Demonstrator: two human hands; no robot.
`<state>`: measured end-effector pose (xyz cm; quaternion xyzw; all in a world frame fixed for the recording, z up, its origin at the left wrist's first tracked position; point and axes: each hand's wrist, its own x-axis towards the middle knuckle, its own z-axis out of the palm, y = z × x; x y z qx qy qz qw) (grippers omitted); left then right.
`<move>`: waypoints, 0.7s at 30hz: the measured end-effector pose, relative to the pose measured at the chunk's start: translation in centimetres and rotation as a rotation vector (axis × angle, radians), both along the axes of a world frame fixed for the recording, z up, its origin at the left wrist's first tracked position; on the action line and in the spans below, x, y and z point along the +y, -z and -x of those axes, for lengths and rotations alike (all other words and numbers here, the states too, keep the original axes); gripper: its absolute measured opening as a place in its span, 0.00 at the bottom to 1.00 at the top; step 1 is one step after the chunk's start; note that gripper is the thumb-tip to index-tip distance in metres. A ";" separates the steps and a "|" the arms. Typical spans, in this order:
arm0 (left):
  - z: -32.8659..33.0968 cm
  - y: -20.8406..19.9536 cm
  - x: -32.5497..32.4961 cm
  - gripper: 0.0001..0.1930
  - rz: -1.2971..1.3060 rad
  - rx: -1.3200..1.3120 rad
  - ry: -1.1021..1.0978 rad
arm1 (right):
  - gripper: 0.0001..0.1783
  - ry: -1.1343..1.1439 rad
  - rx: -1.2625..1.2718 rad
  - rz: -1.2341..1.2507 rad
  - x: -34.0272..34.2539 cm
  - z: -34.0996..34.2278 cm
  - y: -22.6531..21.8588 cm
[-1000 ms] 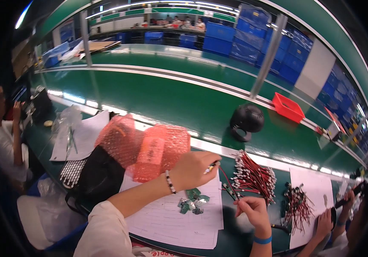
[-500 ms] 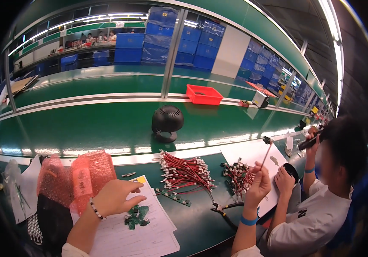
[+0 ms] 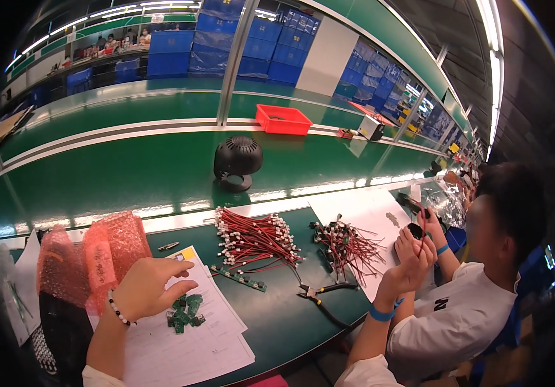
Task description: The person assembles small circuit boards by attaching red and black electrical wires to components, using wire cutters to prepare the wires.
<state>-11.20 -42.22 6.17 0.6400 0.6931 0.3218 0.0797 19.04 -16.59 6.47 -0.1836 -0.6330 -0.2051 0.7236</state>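
My left hand [image 3: 155, 287] is open, thumb and fingers apart, holding nothing. It hovers over printed papers [image 3: 193, 348] beside a small heap of green circuit boards [image 3: 186, 313]. My right hand [image 3: 413, 266] is raised at the right, its fingers pinched on a thin red wire [image 3: 423, 242] that points upward. The wire's upper end is hard to make out against the co-worker's hand [image 3: 433, 227]. Left of my right hand lies a pile of red wires with small boards [image 3: 348, 248], partly on a white sheet [image 3: 329, 205]. A bundle of red wires with white connectors [image 3: 255, 235] lies mid-bench.
Black-handled pliers [image 3: 319, 298] and a green board strip [image 3: 239, 278] lie near the front. Pink bubble wrap [image 3: 113, 248] is at left. Behind stand a black fan [image 3: 237, 162] and a red bin [image 3: 284, 120]. A co-worker [image 3: 464, 316] sits close at right.
My right hand has moved right and a little down with the wire, toward the co-worker. The left hand keeps its open pose over the papers. The whole view has shifted slightly.
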 end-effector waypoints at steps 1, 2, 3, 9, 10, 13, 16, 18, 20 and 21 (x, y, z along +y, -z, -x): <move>-0.1 -0.1 0.1 0.15 0.000 -0.003 0.007 | 0.11 0.007 -0.003 0.000 0.4 0.2 0.3; -0.1 -0.1 0.1 0.15 0.008 -0.001 0.003 | 0.11 -0.020 -0.009 0.116 0.9 0.6 0.8; -0.2 0.0 0.2 0.15 0.015 0.001 -0.001 | 0.10 -0.046 -0.015 0.233 1.3 1.0 1.0; -0.3 -0.3 0.3 0.15 -0.017 0.008 0.033 | 0.05 0.314 -0.692 0.823 5.0 -0.9 5.8; -0.3 -0.1 0.1 0.15 -0.004 0.011 0.017 | 0.04 0.301 -0.729 0.826 6.1 -0.7 8.4; -0.3 -0.1 0.2 0.15 0.024 -0.010 0.014 | 0.09 0.299 -0.626 0.656 6.2 -0.6 11.2; -0.2 0.1 0.4 0.15 0.034 -0.023 0.009 | 0.09 0.316 -0.581 0.740 5.5 -0.8 11.8; -0.2 0.2 0.5 0.15 0.030 -0.023 0.011 | 0.18 0.374 -0.577 0.826 4.4 -0.8 11.1; -0.1 0.1 0.5 0.15 0.031 -0.019 -0.009 | 0.19 0.364 -0.584 0.763 2.5 0.5 7.9; 0.0 -0.1 0.2 0.17 0.070 -0.020 -0.013 | 0.19 0.360 -0.590 0.708 1.2 1.1 6.1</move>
